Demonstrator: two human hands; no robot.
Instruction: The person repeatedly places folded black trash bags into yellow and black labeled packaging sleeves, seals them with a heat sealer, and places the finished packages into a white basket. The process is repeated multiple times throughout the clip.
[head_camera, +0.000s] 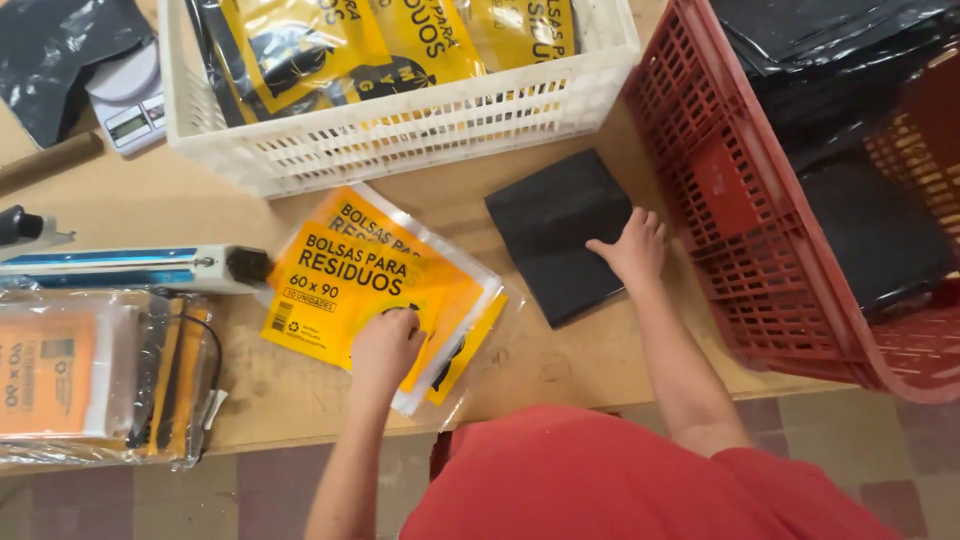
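My left hand (385, 345) rests on a small pile of clear sleeves with yellow-orange printed inserts (340, 275), fingers curled on the top one near the table's front edge. My right hand (630, 248) lies flat, fingers spread, on the right edge of a folded stack of black plastic bags (550, 225) lying on the tan table (560, 360). The two hands are apart, each on its own pile.
A white slatted basket (400, 135) of packed yellow sleeves stands behind. A red crate (740, 230) holding black bags sits at the right. A blue-and-white heat sealer (130, 268), a stack of filled sleeves (90, 375) and a small scale (130, 100) are at the left.
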